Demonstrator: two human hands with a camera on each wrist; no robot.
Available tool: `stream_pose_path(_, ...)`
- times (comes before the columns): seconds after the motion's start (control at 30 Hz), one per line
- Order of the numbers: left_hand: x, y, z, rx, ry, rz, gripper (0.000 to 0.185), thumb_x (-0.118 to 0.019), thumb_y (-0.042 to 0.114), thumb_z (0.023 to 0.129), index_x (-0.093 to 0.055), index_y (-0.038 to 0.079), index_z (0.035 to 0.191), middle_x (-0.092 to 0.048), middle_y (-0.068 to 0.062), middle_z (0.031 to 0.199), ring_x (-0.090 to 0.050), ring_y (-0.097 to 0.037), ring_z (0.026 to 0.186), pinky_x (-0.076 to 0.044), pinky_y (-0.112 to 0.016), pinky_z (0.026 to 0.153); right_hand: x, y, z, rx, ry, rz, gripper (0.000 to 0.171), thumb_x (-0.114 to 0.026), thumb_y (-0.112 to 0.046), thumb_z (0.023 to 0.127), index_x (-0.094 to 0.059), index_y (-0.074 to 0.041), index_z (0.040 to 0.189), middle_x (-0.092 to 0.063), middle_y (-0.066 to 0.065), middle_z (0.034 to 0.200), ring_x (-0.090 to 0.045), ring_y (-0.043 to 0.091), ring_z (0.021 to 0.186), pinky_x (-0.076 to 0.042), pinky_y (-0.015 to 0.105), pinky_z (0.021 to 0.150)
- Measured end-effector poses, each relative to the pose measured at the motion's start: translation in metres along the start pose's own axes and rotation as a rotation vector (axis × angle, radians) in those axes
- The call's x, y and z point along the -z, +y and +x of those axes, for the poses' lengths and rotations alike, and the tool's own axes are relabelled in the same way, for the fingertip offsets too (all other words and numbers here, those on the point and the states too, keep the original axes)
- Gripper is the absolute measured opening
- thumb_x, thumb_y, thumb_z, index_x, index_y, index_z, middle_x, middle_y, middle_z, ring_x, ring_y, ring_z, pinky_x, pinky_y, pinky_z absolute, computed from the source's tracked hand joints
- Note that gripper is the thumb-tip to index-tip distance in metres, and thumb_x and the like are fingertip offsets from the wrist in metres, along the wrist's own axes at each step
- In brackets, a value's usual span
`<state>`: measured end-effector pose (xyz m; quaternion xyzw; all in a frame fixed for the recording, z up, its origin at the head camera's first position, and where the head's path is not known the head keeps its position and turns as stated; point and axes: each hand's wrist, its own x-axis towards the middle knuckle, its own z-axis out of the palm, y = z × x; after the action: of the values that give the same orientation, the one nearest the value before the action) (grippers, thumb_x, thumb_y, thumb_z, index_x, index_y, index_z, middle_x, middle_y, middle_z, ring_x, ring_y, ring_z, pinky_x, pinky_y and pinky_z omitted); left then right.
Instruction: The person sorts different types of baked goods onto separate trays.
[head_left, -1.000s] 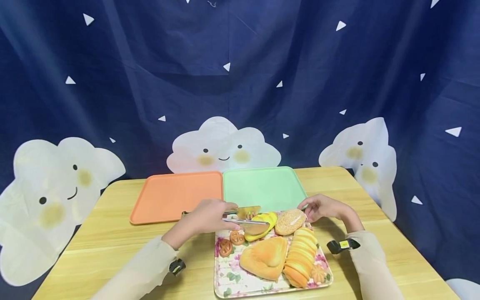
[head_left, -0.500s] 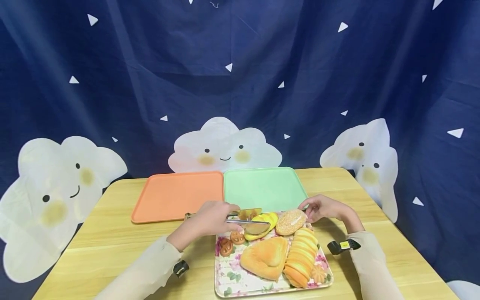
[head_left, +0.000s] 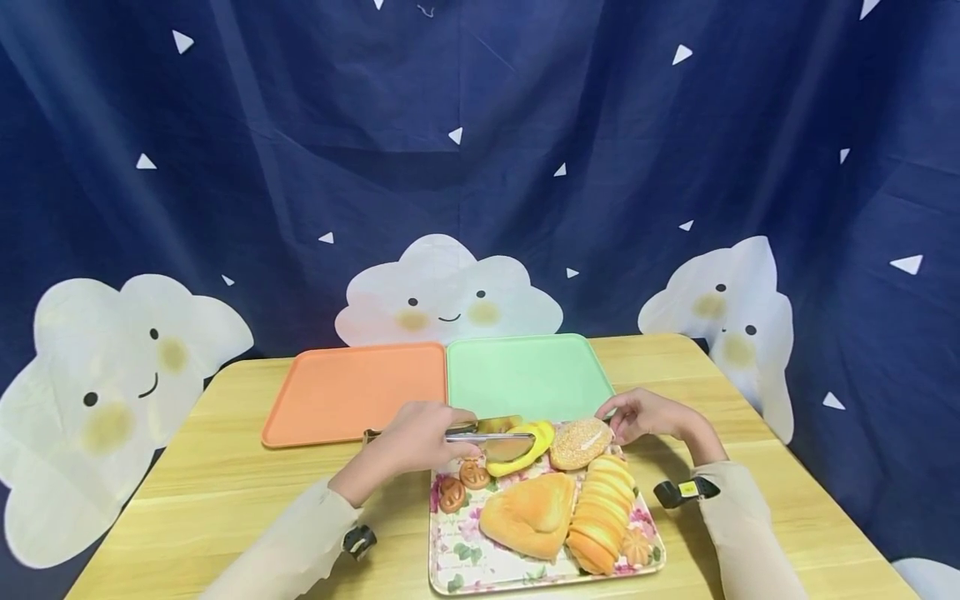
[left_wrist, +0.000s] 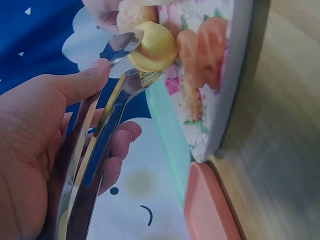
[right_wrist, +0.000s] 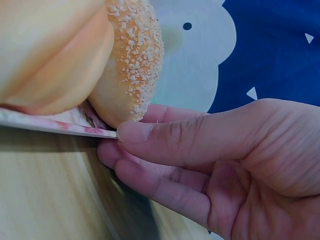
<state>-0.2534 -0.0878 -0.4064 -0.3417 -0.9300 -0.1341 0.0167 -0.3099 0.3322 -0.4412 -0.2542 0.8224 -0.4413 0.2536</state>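
My left hand (head_left: pixel 420 437) (left_wrist: pixel 45 150) grips metal tongs (head_left: pixel 487 440) (left_wrist: pixel 100 135), thumb along the top arm. The tong tips clamp a yellow bun (head_left: pixel 525 442) (left_wrist: pixel 154 46) at the far end of a floral tray (head_left: pixel 480 567) (left_wrist: pixel 230 80). My right hand (head_left: pixel 648 415) (right_wrist: pixel 210 150) holds the tray's far right corner (right_wrist: pixel 55 126), thumb on the rim and fingers beneath, right beside a sesame bun (head_left: pixel 579 443) (right_wrist: pixel 132 60). On the tray also lie a triangular bread (head_left: pixel 531 512), a ridged orange loaf (head_left: pixel 603 512) and small pretzel-shaped cookies (head_left: pixel 461 485) (left_wrist: pixel 205 50).
An orange tray (head_left: pixel 352 392) and a green tray (head_left: pixel 528 375) lie side by side on the wooden table (head_left: pixel 210 483) beyond the floral tray. A dark blue curtain with white clouds (head_left: pixel 446 292) hangs behind the table's far edge.
The tongs have closed tighter on the yellow bun and raised it slightly. My right hand has stayed on the tray corner.
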Motion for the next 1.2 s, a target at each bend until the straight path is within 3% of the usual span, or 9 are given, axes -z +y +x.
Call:
stream_pose_path(0.1, 0.004, 0.0, -0.001, 0.015, 0.019, -0.009, 0.053, -0.07, 0.053, 0.092, -0.071, 0.015, 0.129, -0.076, -0.001, 0.12, -0.074, -0.021, 0.099, -0.058, -0.039, 0.081, -0.001, 0.0, 0.0, 0.004, 0.002, -0.007, 0.045, -0.072, 0.01, 0.081, -0.06, 0.016, 0.124, -0.067, 0.034, 0.095, -0.068, 0.014, 0.081, -0.057, 0.025, 0.072)
stream_pose_path(0.27, 0.01, -0.001, 0.0, -0.003, 0.06, 0.001, 0.053, -0.07, 0.053, 0.091, -0.072, 0.015, 0.129, -0.076, -0.001, 0.119, -0.075, -0.021, 0.098, -0.058, -0.038, 0.078, 0.0, -0.001, -0.002, 0.009, 0.006, -0.006, 0.046, -0.074, 0.009, 0.081, -0.06, 0.016, 0.124, -0.067, 0.033, 0.096, -0.067, 0.013, 0.081, -0.057, 0.025, 0.072)
stream_pose_path(0.4, 0.015, -0.002, 0.0, -0.004, 0.088, 0.025, 0.055, -0.069, 0.055, 0.091, -0.071, 0.016, 0.13, -0.077, 0.0, 0.118, -0.074, -0.016, 0.09, -0.056, -0.031, 0.069, 0.001, -0.001, -0.003, 0.014, 0.014, -0.004, 0.047, -0.075, 0.008, 0.081, -0.06, 0.017, 0.124, -0.067, 0.033, 0.095, -0.067, 0.013, 0.081, -0.057, 0.025, 0.072)
stream_pose_path(0.53, 0.022, -0.005, 0.001, 0.011, 0.111, 0.032, 0.053, -0.07, 0.054, 0.091, -0.071, 0.018, 0.13, -0.077, 0.0, 0.116, -0.063, -0.008, 0.073, -0.044, -0.025, 0.054, 0.001, 0.0, -0.004, 0.016, 0.016, -0.003, 0.047, -0.076, 0.007, 0.081, -0.059, 0.017, 0.124, -0.067, 0.034, 0.096, -0.068, 0.013, 0.08, -0.057, 0.025, 0.072)
stream_pose_path(0.7, 0.035, -0.008, 0.003, 0.039, 0.199, 0.064, 0.049, -0.071, 0.05, 0.092, -0.072, 0.021, 0.13, -0.077, 0.0, 0.115, -0.058, -0.009, 0.072, -0.037, -0.024, 0.049, 0.002, 0.0, -0.003, 0.016, 0.018, -0.005, 0.047, -0.076, 0.008, 0.081, -0.059, 0.017, 0.124, -0.067, 0.033, 0.095, -0.067, 0.012, 0.079, -0.057, 0.024, 0.072)
stream_pose_path(0.87, 0.045, -0.018, 0.008, 0.089, 0.326, 0.151, 0.047, -0.072, 0.05, 0.091, -0.072, 0.023, 0.129, -0.078, -0.001, 0.111, -0.054, -0.011, 0.063, -0.032, -0.026, 0.044, 0.001, 0.0, -0.001, 0.019, 0.013, -0.004, 0.046, -0.074, 0.009, 0.081, -0.059, 0.017, 0.124, -0.067, 0.033, 0.095, -0.068, 0.011, 0.078, -0.057, 0.024, 0.071)
stream_pose_path(0.93, 0.047, -0.023, 0.009, 0.12, 0.369, 0.203, 0.047, -0.072, 0.052, 0.091, -0.071, 0.024, 0.129, -0.078, 0.0, 0.101, -0.05, -0.011, 0.058, -0.031, -0.026, 0.043, 0.001, 0.0, -0.001, 0.019, 0.008, 0.0, 0.046, -0.074, 0.01, 0.081, -0.059, 0.017, 0.124, -0.066, 0.036, 0.095, -0.068, 0.011, 0.078, -0.057, 0.024, 0.072)
stream_pose_path(1.1, 0.048, -0.035, 0.017, 0.209, 0.422, 0.271, 0.05, -0.072, 0.053, 0.09, -0.07, 0.025, 0.132, -0.07, -0.003, 0.078, -0.048, -0.017, 0.055, -0.031, -0.03, 0.041, -0.001, 0.001, 0.0, 0.02, 0.003, 0.001, 0.045, -0.073, 0.01, 0.081, -0.059, 0.017, 0.123, -0.066, 0.036, 0.095, -0.068, 0.011, 0.078, -0.057, 0.024, 0.072)
stream_pose_path(1.2, 0.046, -0.043, 0.022, 0.244, 0.443, 0.295, 0.05, -0.073, 0.052, 0.09, -0.07, 0.025, 0.132, -0.071, -0.004, 0.079, -0.054, -0.02, 0.059, -0.034, -0.032, 0.043, -0.003, 0.001, -0.001, 0.018, 0.006, 0.001, 0.045, -0.074, 0.009, 0.081, -0.059, 0.017, 0.123, -0.067, 0.033, 0.095, -0.068, 0.012, 0.078, -0.057, 0.025, 0.072)
